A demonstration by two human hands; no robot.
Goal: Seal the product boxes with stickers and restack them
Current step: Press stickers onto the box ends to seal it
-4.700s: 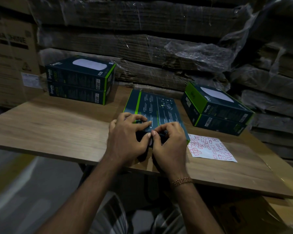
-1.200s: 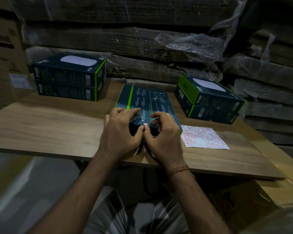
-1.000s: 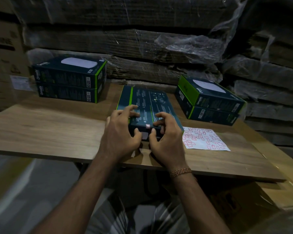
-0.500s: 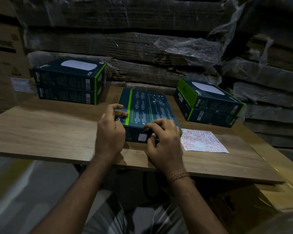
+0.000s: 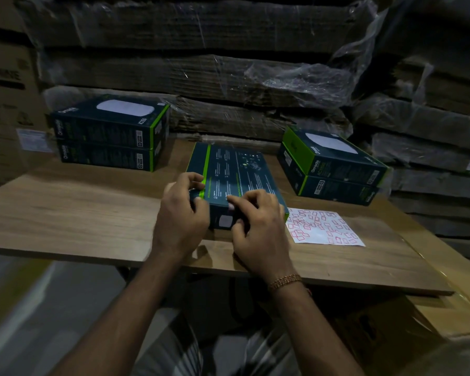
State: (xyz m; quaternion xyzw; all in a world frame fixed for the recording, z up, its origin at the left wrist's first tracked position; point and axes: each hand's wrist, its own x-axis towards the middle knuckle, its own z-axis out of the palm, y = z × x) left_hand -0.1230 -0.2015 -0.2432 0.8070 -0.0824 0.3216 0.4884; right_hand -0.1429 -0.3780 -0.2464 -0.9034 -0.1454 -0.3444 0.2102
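Left hand (image 5: 181,218): fingers curled, gripping box (image 5: 235,180) at its near-left corner.
Right hand (image 5: 258,229): fingertips pinching box's near end.
Bench (image 5: 71,213): bare wood leftward; sticker sheet (image 5: 323,226) just right, near front edge.

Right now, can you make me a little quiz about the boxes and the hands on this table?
1. True or false: the sticker sheet lies right of the middle box.
2. How many boxes are in the left stack?
3. Which stack sits nearer the sticker sheet: A) the left stack, B) the right stack?

Key
1. True.
2. Two.
3. B. Meanwhile the left hand grips the middle box's near left corner, and the right hand holds its near edge.
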